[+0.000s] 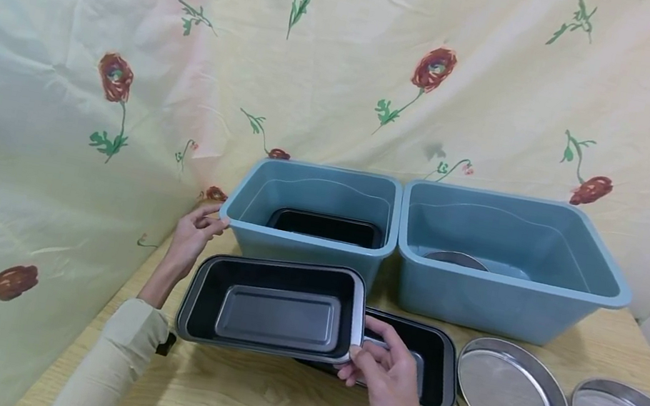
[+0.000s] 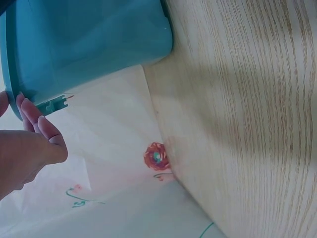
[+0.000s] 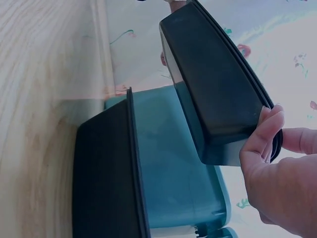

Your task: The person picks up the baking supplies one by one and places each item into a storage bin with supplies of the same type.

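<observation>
My right hand [image 1: 390, 389] grips a black loaf pan [image 1: 278, 318] by the rim at its right end, thumb on one side and fingers on the other. The pan is raised above the table in front of the left blue bin [image 1: 303, 250], its inside tipped toward me. My left hand [image 1: 194, 234] pinches that bin's rim at its left front corner, as the left wrist view also shows. Inside the bin lies another black loaf pan [image 1: 327, 227]. A further loaf pan [image 1: 438, 383] rests on the table, partly hidden behind the held pan and my right hand.
A second blue bin [image 1: 495, 309] stands to the right of the first, with a round metal pan [image 1: 457, 259] partly visible inside. Two round metal pans [image 1: 513, 396] lie side by side on the wooden table [image 1: 237, 405] at the right. A flowered cloth [image 1: 334, 74] hangs behind.
</observation>
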`<state>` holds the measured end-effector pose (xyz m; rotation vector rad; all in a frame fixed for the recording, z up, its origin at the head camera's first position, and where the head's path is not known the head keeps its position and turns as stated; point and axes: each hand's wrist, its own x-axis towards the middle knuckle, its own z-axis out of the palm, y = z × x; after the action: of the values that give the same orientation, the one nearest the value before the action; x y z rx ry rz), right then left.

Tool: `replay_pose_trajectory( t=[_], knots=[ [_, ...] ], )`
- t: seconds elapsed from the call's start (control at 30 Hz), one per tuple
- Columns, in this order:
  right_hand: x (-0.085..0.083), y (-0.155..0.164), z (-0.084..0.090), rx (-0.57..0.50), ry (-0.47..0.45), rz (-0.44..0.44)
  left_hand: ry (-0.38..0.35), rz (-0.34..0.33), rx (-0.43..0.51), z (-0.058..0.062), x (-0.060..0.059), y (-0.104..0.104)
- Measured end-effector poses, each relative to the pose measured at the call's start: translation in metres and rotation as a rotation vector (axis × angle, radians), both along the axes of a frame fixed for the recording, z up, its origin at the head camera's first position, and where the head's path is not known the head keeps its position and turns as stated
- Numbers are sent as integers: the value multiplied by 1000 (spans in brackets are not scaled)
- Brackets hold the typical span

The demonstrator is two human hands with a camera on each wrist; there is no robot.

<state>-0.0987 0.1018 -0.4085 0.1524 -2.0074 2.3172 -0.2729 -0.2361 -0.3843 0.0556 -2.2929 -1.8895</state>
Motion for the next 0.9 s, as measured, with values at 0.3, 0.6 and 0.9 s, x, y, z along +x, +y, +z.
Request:
replay_pose_trajectory(
  t=[0.3,0.6,0.9],
  knots=[
    [2,6,8,2,42,-9,6,12,17,0,0,0],
    [3,9,15,-30,33,-30,17,19,21,-1,-2,-1],
    [4,12,21,-27,34,-50,3,-3,37,-1,-2,0]
  ],
)
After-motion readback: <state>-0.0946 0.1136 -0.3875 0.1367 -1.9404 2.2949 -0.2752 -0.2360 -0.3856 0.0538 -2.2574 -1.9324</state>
